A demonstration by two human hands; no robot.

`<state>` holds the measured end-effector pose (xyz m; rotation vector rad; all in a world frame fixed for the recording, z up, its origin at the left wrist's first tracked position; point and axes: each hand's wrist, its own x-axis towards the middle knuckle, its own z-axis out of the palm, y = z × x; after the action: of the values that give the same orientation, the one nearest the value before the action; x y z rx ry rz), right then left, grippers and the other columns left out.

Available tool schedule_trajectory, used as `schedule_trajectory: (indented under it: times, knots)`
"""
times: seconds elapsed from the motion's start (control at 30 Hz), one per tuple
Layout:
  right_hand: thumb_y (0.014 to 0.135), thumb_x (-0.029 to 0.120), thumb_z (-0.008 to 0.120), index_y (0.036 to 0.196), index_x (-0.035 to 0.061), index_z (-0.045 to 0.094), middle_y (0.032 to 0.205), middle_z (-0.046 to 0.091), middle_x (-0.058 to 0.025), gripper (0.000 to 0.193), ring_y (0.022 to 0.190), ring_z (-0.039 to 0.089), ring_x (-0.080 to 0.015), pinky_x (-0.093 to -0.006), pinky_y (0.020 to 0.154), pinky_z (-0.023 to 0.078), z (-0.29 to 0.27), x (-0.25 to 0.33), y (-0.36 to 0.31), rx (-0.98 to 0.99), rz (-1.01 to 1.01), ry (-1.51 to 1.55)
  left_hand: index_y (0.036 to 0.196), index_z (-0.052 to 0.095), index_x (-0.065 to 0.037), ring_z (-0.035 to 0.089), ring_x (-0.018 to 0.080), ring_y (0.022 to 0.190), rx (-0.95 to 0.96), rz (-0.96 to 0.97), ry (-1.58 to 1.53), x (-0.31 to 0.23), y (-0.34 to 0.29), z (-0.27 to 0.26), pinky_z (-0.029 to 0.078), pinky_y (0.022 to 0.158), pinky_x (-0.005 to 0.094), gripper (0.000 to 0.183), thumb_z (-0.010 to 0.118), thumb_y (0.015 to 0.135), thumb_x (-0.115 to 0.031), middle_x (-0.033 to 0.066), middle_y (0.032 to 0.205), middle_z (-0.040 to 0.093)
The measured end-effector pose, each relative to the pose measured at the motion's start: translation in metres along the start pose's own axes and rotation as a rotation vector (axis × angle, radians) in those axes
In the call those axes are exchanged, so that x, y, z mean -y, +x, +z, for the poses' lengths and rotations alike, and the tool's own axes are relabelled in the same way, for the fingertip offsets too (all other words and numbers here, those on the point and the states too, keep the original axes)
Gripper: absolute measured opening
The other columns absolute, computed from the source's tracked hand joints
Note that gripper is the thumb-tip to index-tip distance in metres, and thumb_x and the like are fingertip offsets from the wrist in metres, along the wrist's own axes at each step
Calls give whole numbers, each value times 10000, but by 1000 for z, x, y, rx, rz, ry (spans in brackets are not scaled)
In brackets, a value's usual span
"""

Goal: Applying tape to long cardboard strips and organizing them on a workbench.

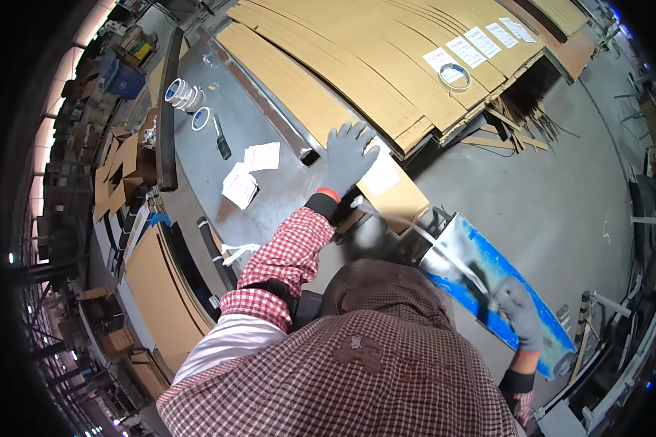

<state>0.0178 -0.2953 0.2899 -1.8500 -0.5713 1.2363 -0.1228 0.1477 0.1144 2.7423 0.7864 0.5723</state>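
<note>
My left hand, in a grey glove, lies with its fingers spread on the end of a long, narrow cardboard-wrapped piece. A white paper sheet is next to its fingertips on the cardboard. Low on the right, my right hand, also gloved in grey, is closed around the end of a long whitish strip. That strip runs from near the cardboard's close end across to my right hand; whether it is tape or a strap I cannot tell. Beneath my right hand is a scuffed blue and white panel.
Flat cardboard packs with white labels are stacked ahead, a white tape roll on them. The grey metal table holds more tape rolls, a black-handled tool and paper sheets. A dark beam stands left.
</note>
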Motion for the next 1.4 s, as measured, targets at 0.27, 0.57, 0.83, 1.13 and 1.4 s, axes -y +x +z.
schedule_trajectory:
  times: [0.27,0.57,0.83,1.13,1.4]
  knots:
    - [940,210,619,1172,78,618,773,577,-16,267,611,473,-63,-217,530,369,-15,-58,-83,-544,157,18,1175,661,-110,526,342,1182,-292,-11,-424,29,5,2,377,1008,471,383,617,855,-315,128,1293,588]
    - [887,238,650,1117,16,642,911,668,-119,320,836,610,-174,-320,778,481,93,-18,31,-362,-147,-322,1347,476,-12,545,386,1163,206,-64,-31,-31,-23,-43,445,955,484,899,781,638,-472,213,1250,567]
    - [922,154,621,1099,-21,660,814,659,-35,253,746,591,-84,-241,703,472,137,54,19,60,-91,-51,1397,479,-73,610,400,1102,117,-246,-454,5,-51,-89,495,908,445,698,706,785,-318,250,1230,620]
    - [886,20,576,1074,-65,636,706,660,-118,215,488,574,-143,-261,497,483,139,133,1,538,-393,415,1219,518,7,591,383,1003,-45,-633,395,219,-109,-126,486,857,469,840,847,563,-402,235,1099,587]
    - [960,415,616,954,143,601,701,612,-60,273,484,554,-155,-238,407,434,157,-75,186,183,245,924,1449,296,82,465,446,1274,-17,-635,-304,85,-84,-67,399,1050,490,811,627,756,-177,333,1380,447]
